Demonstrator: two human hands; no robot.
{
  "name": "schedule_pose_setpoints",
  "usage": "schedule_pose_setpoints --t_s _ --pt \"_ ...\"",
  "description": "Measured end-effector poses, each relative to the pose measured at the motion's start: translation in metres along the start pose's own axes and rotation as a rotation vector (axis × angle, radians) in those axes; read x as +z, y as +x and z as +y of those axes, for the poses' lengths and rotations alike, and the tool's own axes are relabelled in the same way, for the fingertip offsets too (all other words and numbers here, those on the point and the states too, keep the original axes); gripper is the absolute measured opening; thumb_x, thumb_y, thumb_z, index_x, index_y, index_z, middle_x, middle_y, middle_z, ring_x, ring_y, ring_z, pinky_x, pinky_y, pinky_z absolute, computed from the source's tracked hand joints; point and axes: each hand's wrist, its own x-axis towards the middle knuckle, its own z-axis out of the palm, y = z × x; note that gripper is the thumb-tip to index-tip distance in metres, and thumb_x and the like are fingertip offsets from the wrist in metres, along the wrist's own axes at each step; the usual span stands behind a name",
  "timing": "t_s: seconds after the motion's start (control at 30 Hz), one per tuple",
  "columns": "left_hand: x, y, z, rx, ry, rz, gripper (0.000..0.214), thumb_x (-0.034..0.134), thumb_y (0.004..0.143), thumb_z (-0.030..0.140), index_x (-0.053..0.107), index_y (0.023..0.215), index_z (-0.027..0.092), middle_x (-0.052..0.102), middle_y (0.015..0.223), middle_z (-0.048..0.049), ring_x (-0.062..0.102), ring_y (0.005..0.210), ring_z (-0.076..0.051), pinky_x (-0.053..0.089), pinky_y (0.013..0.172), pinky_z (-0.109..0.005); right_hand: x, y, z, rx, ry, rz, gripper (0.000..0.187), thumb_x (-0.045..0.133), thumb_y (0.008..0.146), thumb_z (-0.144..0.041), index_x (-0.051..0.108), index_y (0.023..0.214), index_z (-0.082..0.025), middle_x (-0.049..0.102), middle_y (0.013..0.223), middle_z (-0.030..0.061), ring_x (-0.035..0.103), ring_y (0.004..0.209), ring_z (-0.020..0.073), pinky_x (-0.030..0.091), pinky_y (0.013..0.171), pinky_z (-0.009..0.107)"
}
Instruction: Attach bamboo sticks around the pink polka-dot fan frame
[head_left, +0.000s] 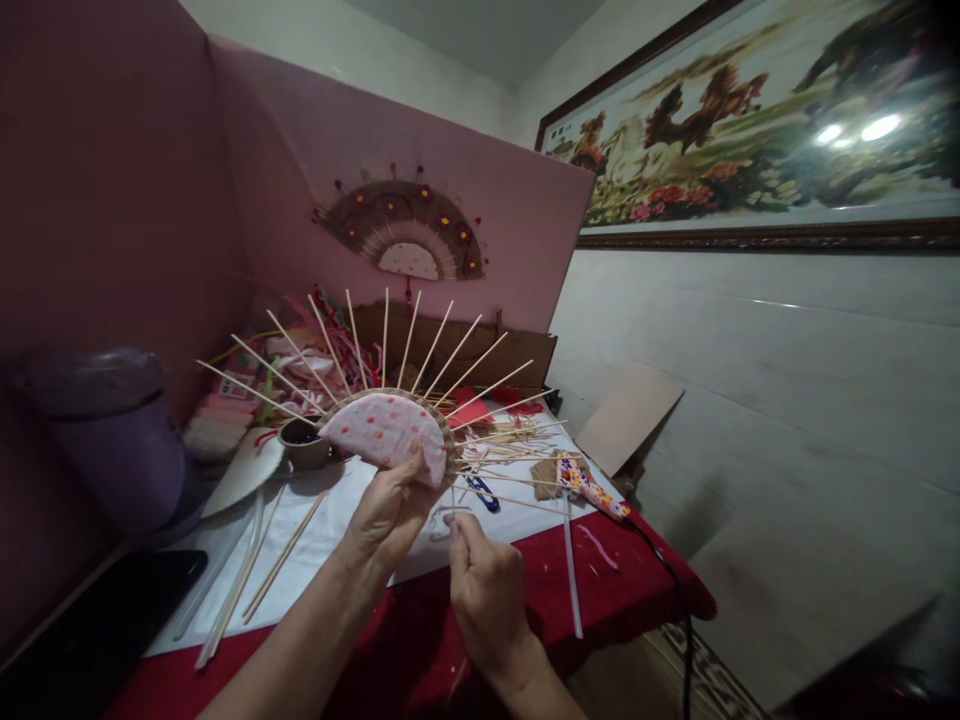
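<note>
In my left hand (391, 505) is a half-round fan (375, 425) covered in pink cloth with red dots, thumb on its front. A brown woven band runs along the curved edge, and thin pale wooden sticks (385, 335) fan out from it. My right hand (484, 580) sits just below the fan's right end, finger and thumb pinched on a thin pale strand (452, 500) that reaches up to the edge. Whether the strand is cord or stick I cannot tell. Behind the hands lies a blue utility knife (482, 493).
A glue gun (589, 488) with flowered covering lies right, its cable over the table edge. A brown cup (304, 445), loose sticks (283, 555), a glue stick (572, 570) and a phone (112, 620) surround the work. A finished fan (409, 230) hangs on the pink board behind.
</note>
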Motion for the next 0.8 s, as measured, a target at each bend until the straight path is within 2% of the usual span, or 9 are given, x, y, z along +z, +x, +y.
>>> schedule_pose_setpoints --t_s 0.17,0.33,0.47,0.6,0.8 --pt "-0.001 0.0 -0.002 -0.007 0.042 0.015 0.01 0.053 0.082 0.01 0.063 0.08 0.012 0.069 0.078 -0.0057 0.063 0.068 -0.014 0.052 0.065 -0.026 -0.006 0.002 -0.005 -0.026 -0.057 0.012 0.028 0.031 0.091 -0.021 0.059 0.089 -0.017 0.063 0.054 0.0007 0.06 0.046 0.0155 0.023 0.046 0.026" --pt "-0.004 -0.001 -0.001 -0.065 0.139 0.025 0.009 0.053 0.083 0.015 0.061 0.08 0.013 0.067 0.071 -0.0041 0.062 0.059 -0.014 0.053 0.058 -0.029 -0.012 0.002 -0.007 -0.054 -0.09 0.028 0.027 0.032 0.091 -0.02 0.059 0.095 -0.017 0.064 0.056 0.0005 0.06 0.048 0.0154 0.024 0.046 0.026" --pt "-0.004 -0.001 -0.001 -0.047 0.19 0.052 0.008 0.055 0.081 0.017 0.062 0.078 0.013 0.067 0.073 -0.0047 0.063 0.063 -0.016 0.053 0.057 -0.031 -0.015 0.002 -0.006 -0.055 -0.086 0.064 0.029 0.032 0.091 -0.02 0.06 0.096 -0.016 0.063 0.055 0.0012 0.059 0.046 0.0152 0.025 0.046 0.025" --pt "-0.004 -0.002 -0.002 -0.006 0.241 0.075 0.009 0.058 0.079 0.018 0.062 0.075 0.012 0.067 0.07 -0.0044 0.062 0.061 -0.015 0.053 0.056 -0.029 -0.017 0.004 -0.006 0.025 0.032 0.05 0.03 0.033 0.092 -0.025 0.061 0.091 -0.017 0.064 0.058 0.0021 0.059 0.049 0.0144 0.027 0.048 0.024" --pt "-0.006 0.0 0.003 0.056 0.235 0.086 0.004 0.063 0.075 0.016 0.061 0.075 0.013 0.067 0.07 -0.0029 0.061 0.059 -0.013 0.054 0.058 -0.029 -0.028 0.006 -0.009 0.121 0.314 -0.116 0.036 0.029 0.094 -0.031 0.058 0.079 -0.017 0.061 0.068 0.0023 0.056 0.062 0.0119 0.035 0.057 0.021"
